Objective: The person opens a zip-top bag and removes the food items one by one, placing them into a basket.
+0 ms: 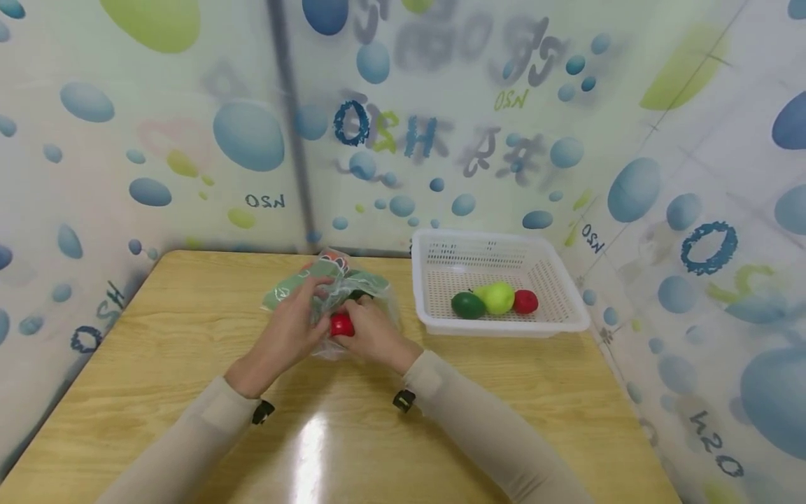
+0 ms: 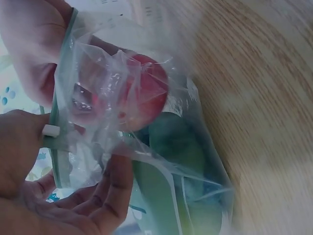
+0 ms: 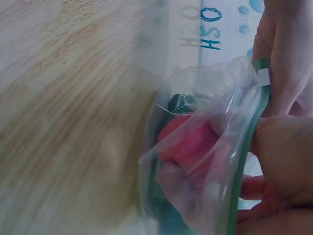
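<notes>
A clear zip bag (image 2: 195, 171) with green printed panels and a green zip edge lies on the table, its mouth toward me. My left hand (image 1: 291, 323) pinches the zip edge near the white slider (image 2: 51, 130). My right hand (image 1: 376, 334) reaches through the mouth, and its fingers grip a red apple (image 1: 342, 325) inside the bag. A dark green fruit-like thing (image 2: 171, 132) shows through the plastic beside the apple. The plastic and the fruit partly hide the right fingertips.
To the right of the bag stands a white plastic basket (image 1: 497, 326) with slotted walls. In it lie a dark green fruit (image 1: 469, 305), a yellow-green fruit (image 1: 499, 299) and a red fruit (image 1: 525, 302). Patterned walls border the wooden table (image 1: 157, 371) at the back and sides.
</notes>
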The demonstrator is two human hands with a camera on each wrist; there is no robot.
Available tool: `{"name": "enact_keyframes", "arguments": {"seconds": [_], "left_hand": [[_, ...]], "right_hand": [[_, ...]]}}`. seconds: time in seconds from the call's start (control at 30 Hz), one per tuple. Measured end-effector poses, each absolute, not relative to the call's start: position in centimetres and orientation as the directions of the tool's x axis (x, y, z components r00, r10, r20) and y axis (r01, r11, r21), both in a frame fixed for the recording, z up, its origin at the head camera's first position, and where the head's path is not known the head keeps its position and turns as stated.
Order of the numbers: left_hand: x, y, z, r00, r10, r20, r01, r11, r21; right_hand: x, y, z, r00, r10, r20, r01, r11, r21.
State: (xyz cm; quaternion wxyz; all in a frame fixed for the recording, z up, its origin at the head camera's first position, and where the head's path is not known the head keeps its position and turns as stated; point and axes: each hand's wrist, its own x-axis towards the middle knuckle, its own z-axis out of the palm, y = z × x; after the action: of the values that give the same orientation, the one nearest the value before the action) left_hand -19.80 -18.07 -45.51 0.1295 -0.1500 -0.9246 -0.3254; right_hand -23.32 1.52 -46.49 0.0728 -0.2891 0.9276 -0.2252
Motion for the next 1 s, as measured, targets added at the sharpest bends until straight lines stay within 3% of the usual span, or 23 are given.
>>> {"name": "enact_keyframes", "arguments": {"seconds": [0.3, 0.67, 1.0], "left_hand": [[-20.3, -18.5, -45.1, -0.913, 0.171, 0.37, 0.365, 0.747, 0.556], [-19.9, -18.5, -44.9, -0.865, 0.141, 0.481, 0.409, 0.753, 0.515], [-19.8, -18.3, -44.5, -0.858, 0.182, 0.48, 0.426, 0.774, 0.469]], "right_hand": [[-21.9, 2.8, -44.1, -0.799, -0.591, 0.114, -0.581, 0.707, -0.403], [-21.6, 5.2, -42.5, -0.847, -0.51, 0.152, -0.516, 0.716, -0.471], [-21.8, 6.2, -41.5, -0.831, -0.494, 0.257, -0.553, 0.682, -0.479]]}}
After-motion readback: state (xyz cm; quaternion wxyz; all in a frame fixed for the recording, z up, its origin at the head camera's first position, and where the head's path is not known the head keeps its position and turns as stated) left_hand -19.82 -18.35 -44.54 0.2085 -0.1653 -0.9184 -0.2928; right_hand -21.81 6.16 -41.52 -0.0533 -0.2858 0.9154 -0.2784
